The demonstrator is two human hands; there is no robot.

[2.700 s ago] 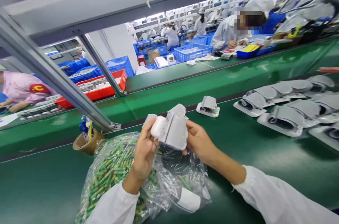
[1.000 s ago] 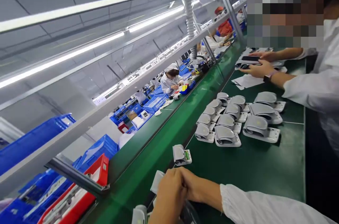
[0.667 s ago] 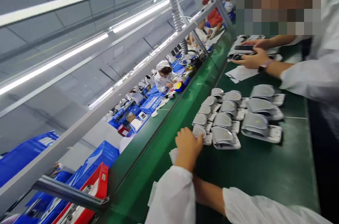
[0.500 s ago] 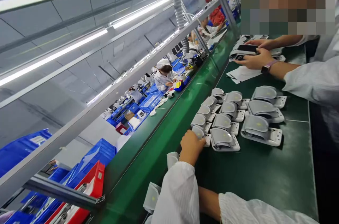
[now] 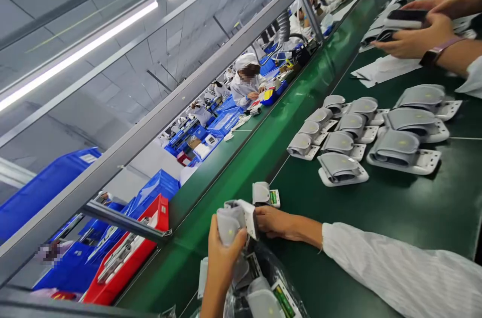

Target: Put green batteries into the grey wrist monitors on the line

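Left hand (image 5: 222, 258), right hand (image 5: 276, 221) grip cuffed monitor (image 5: 236, 216), fingers closed, seemingly mid-assembly; next move needs steady alignment.

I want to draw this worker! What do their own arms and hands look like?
No gloves, rings or watch show on the left hand or the right hand. The right arm wears a long white sleeve with fine lines in the cloth, ending above the wrist. The left forearm shows no sleeve here.
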